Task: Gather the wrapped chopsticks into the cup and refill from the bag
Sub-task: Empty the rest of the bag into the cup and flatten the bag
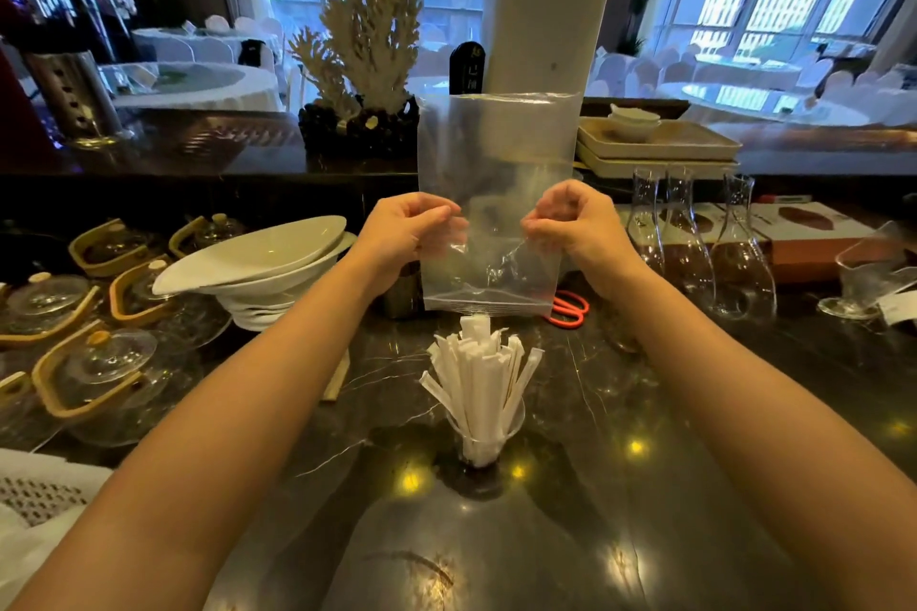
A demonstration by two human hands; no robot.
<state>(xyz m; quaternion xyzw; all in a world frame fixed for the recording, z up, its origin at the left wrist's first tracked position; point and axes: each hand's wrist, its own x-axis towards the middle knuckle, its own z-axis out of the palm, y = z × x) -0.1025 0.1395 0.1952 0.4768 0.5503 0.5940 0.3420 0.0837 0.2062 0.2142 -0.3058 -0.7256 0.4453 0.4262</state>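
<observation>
Nearest: dark marble counter [570, 536], bare and glossy toward the viewer, open between the two forearms. Centred on it, clear cup [486, 432] standing upright, packed with white wrapped chopsticks [476, 372] fanning out above the rim. Open counter all round the cup; nearest neighbours well apart.

Above the cup, clear plastic bag [496, 194] held upside down, zip edge lowest, just over the tallest wrapper. Looks empty. Left hand [412, 233] pinching the bag's left edge between thumb and curled fingers; right hand [570, 223] pinching the right edge likewise. Hands apart by the bag's width.

Left side crowded: glass lidded pots with yellow handles [94, 362], then stacked white dishes [258, 268], upper ones tilted. Behind the bag, red-handled scissors [570, 308] flat on the counter. Right: three empty glass carafes [694, 243] upright in a row, near a brown box [818, 233].

Farther back, raised ledge with stacked trays [660, 149] carrying a small white bowl [635, 117], and a coral ornament [367, 50].
</observation>
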